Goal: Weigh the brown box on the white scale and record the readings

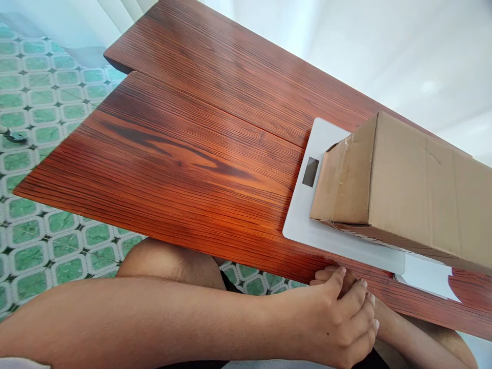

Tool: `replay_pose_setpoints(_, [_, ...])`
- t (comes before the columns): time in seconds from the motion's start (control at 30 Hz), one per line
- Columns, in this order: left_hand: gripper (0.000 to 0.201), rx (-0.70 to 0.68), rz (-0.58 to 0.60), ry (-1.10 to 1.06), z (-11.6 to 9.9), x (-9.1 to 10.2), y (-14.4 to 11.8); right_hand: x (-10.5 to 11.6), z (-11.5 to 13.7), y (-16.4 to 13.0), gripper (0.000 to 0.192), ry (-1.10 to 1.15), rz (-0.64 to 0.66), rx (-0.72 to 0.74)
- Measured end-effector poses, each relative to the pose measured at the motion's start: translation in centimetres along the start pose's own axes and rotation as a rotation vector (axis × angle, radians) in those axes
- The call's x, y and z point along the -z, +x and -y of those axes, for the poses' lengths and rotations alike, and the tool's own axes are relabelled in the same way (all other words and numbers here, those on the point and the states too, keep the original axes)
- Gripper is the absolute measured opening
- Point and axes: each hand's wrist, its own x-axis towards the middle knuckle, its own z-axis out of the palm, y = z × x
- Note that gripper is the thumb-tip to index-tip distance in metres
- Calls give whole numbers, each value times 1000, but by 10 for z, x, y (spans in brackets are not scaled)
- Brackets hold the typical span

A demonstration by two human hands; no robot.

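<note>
A long brown cardboard box (pixel 415 189) lies on a white flat scale (pixel 307 215) with a dark display window (pixel 310 171), on the right of a red-brown wooden table (pixel 184 148). My left hand (pixel 342 323) rests at the table's near edge just below the scale, fingers curled over my right hand (pixel 384 315), which is mostly covered. Neither hand holds anything, and both are apart from the box.
A white sheet (pixel 428 277) lies under the box's right part near the table edge. My bare knee (pixel 169 261) shows under the table. Green patterned floor tiles (pixel 34 102) spread to the left; a white wall is behind.
</note>
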Motion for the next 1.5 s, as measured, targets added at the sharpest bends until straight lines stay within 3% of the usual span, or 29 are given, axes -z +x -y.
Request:
replay_pose_setpoints(0.1, [35,-3,29,-49,-2,-9,4,4,-5,0,24,-32,52,85])
replay_pose_setpoints(0.27, [35,6,49,-57,2,2,3,1,-5,-2,23,30,1,-47])
replay_pose_setpoints(0.63, [36,3,-4,-15,9,15,-4,10,-26,12,19,386,192,-135])
replay_pose_setpoints(1.0, [34,-6,-10,-28,10,17,-4,11,-25,11,22,352,186,-153])
replay_pose_setpoints(1.2, [34,-17,-20,-29,6,8,-3,1,-26,0,17,261,142,-106])
replay_pose_setpoints(1.4, [33,-8,-63,31,6,3,-1,-2,5,-4,35,90,-49,-183])
replay_pose_setpoints(1.5, [32,-42,-37,63,10,8,-1,-7,-6,-10,47,153,11,-142])
